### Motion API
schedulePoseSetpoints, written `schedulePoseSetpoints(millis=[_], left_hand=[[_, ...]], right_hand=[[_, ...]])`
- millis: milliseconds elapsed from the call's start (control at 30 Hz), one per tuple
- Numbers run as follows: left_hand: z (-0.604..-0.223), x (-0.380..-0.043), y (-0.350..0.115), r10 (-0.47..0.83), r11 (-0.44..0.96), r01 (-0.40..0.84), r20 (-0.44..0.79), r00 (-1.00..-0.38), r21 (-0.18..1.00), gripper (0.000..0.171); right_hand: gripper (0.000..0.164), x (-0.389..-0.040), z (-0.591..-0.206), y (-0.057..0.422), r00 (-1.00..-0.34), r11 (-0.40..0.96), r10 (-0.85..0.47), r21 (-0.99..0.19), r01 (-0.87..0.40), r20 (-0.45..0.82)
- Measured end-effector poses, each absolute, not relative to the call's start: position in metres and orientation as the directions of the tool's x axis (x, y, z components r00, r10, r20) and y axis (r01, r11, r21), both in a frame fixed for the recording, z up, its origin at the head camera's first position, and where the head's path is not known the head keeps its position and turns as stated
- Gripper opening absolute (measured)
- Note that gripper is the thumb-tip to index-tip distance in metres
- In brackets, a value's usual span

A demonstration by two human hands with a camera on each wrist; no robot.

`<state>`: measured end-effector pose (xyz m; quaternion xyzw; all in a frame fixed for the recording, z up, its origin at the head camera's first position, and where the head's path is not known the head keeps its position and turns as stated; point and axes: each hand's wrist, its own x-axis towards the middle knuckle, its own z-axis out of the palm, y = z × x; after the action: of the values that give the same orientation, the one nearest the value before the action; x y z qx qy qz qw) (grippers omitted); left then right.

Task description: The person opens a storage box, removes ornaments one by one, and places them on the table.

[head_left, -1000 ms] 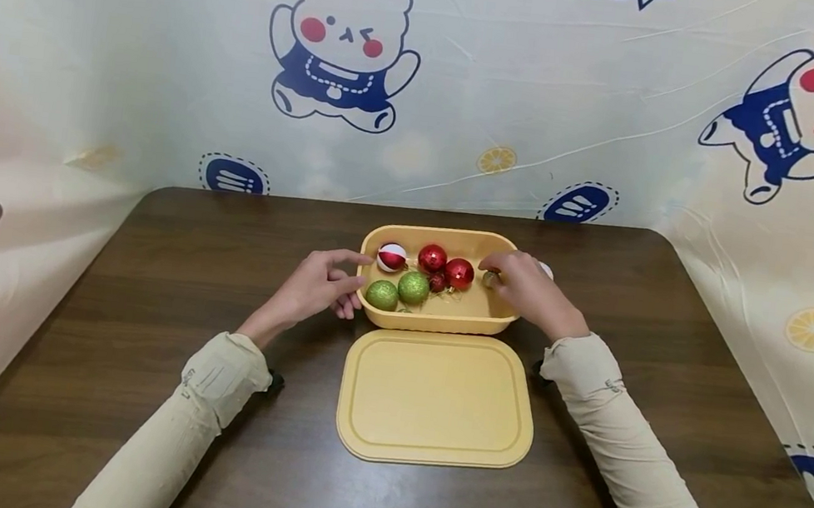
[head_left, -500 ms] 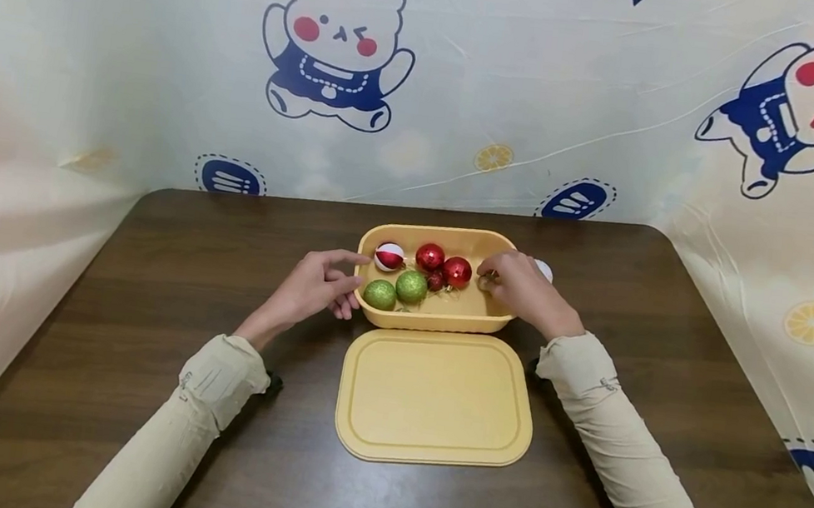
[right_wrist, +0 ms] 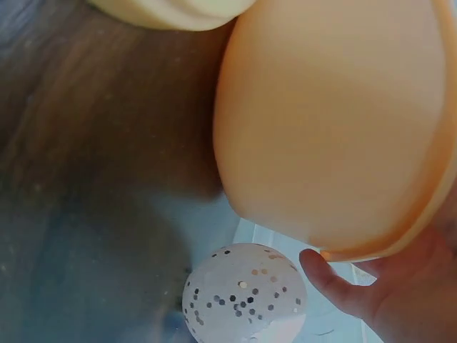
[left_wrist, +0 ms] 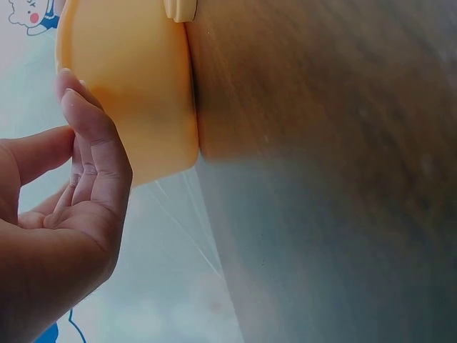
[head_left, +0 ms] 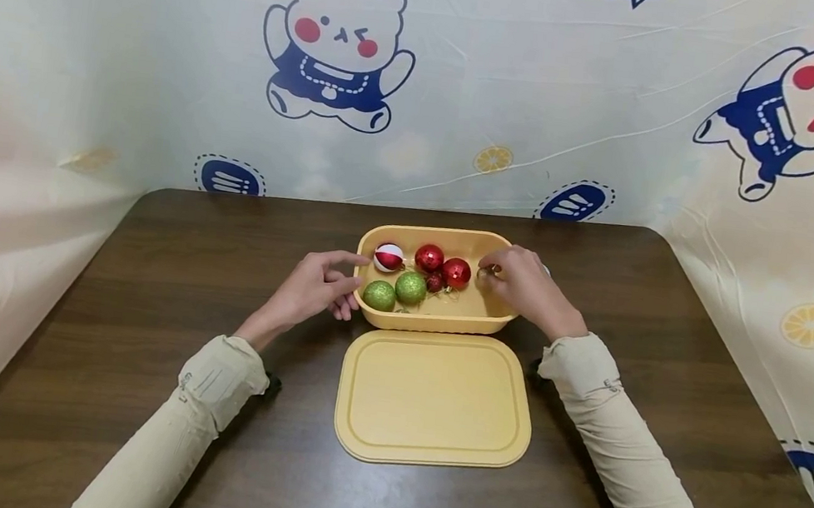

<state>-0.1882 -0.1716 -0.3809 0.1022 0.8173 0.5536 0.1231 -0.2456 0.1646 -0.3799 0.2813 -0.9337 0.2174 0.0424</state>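
In the head view, a yellow plastic box [head_left: 437, 322] holds several Christmas baubles: a red-and-white bauble [head_left: 388, 258], glossy red baubles [head_left: 457, 273], a small dark red bauble [head_left: 435, 281] and green glitter baubles [head_left: 411, 288]. My left hand [head_left: 309, 281] rests its fingertips at the box's left rim, fingers loosely bent. Over the right end reaches my right hand [head_left: 527, 289], its fingertips pinching a small gold ornament [head_left: 484, 272], mostly hidden. Outside that end, a white sequinned bauble [right_wrist: 245, 294] shows below the hand in the right wrist view.
A flat yellow lid [head_left: 436, 400] lies on the dark wooden table [head_left: 263, 456], just in front of the box. Behind the table hangs a pale curtain [head_left: 456, 84] with bear prints.
Over the right end of the box, my right hand has shifted slightly, now covering more of the white bauble. My left hand and the baubles inside stay where they were.
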Motion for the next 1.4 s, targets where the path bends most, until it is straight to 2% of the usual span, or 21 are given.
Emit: schedulePoseSetpoints(millis=[833, 1400], left_hand=[[-0.383, -0.189, -0.172, 0.302, 0.369, 0.036, -0.083, -0.950, 0.929, 0.041], [-0.381, -0.190, -0.172, 0.302, 0.360, 0.020, -0.097, -0.948, 0.933, 0.042]], right_hand=[[0.017, -0.240, -0.361, 0.171, -0.851, 0.771, -0.470, -0.361, -0.524, 0.234], [0.021, -0.232, -0.350, 0.188, -0.873, 0.773, -0.425, -0.404, -0.488, 0.241]])
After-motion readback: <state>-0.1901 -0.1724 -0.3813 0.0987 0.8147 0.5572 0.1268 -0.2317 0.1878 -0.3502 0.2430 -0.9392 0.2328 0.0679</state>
